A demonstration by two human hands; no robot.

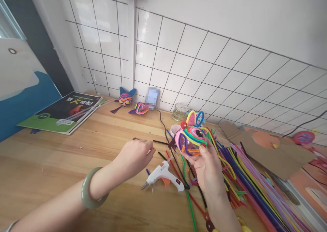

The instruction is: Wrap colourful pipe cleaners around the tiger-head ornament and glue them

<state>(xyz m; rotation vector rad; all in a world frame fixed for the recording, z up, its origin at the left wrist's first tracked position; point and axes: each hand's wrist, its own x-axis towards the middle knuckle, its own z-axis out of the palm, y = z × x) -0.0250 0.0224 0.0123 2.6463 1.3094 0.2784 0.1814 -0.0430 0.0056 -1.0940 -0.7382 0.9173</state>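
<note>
My right hand (208, 162) grips a clear ball ornament (191, 142), partly wrapped in colourful pipe cleaners. Looped ears (195, 118) stand on top of the ball and a dark tassel (172, 143) hangs at its left side. To the left, my left hand (138, 155) is closed above the table, thumb and fingers pressed together. A speck of orange shows at its fingertips, too small to name. Below and between both hands, a white hot glue gun (163, 176) lies with its nozzle pointing left.
Bundled pipe cleaners (251, 177) and cardboard (270, 150) cover the right side. Two finished ornaments, one blue-eared (125, 98) and one striped (141, 108), sit by the wall near a phone (152, 98) and glass jar (179, 112). A book (68, 109) lies left.
</note>
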